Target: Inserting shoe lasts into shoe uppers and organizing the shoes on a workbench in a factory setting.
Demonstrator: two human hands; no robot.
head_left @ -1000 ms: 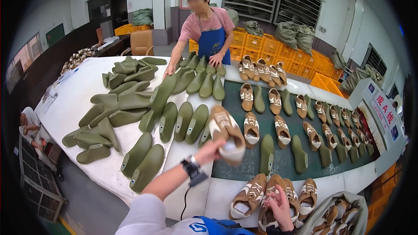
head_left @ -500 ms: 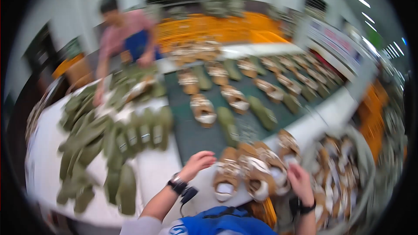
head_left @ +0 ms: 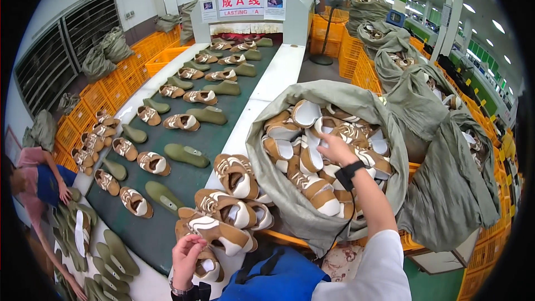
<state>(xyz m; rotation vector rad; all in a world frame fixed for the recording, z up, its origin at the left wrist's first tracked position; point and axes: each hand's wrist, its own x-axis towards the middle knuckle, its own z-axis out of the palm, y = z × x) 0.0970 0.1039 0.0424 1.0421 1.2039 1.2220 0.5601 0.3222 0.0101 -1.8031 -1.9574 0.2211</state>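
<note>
My right hand [head_left: 336, 148] reaches into a large grey-green sack [head_left: 384, 134] full of brown and white shoe uppers [head_left: 304, 159], its fingers spread over the pile and touching one. My left hand [head_left: 188, 253] rests with bent fingers on a small stack of the same uppers [head_left: 228, 206] lying at the white edge of the conveyor. I cannot see anything gripped in either hand. A black watch sits on my right wrist.
A dark green conveyor belt [head_left: 195, 134] carries shoe uppers and olive lasts [head_left: 186, 155] toward a tunnel machine [head_left: 251, 14]. More filled sacks [head_left: 446, 150] and orange crates [head_left: 343, 56] stand right. Another person [head_left: 39, 184] works at lower left among olive lasts.
The view has swung right, from the table of olive lasts to the sack. My right hand has gone into the sack; my left hand has come back from the belt to the stacked uppers.
</note>
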